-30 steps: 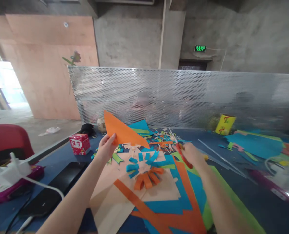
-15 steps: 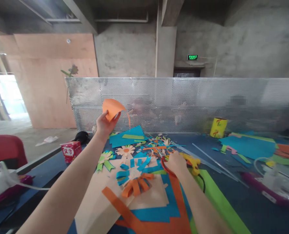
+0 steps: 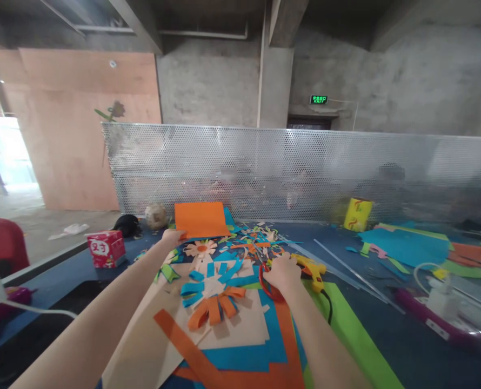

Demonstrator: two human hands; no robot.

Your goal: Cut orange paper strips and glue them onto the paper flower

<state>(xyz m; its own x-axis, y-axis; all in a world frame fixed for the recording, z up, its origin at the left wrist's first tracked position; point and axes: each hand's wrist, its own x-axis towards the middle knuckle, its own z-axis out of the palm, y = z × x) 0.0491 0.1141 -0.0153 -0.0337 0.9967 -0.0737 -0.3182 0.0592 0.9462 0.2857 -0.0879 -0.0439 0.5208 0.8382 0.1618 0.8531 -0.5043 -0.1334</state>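
Observation:
My left hand is at the lower left corner of an orange paper sheet, its fingers closed on the edge. The sheet lies over blue paper at the back of the table. My right hand is closed around red-handled scissors, whose blades point into paper scraps. Between my arms, a flower of blue and orange paper loops rests on beige sheets. A smaller beige paper flower with an orange centre lies behind it.
A yellow glue gun with a black cord lies right of my right hand. A red box stands at left, a yellow roll at back right. A perforated metal screen borders the far edge. Power strips are on both sides.
My left hand has lowered the orange sheet from the air, where it was curled, onto the blue paper at the back. My right hand stays at the scissors.

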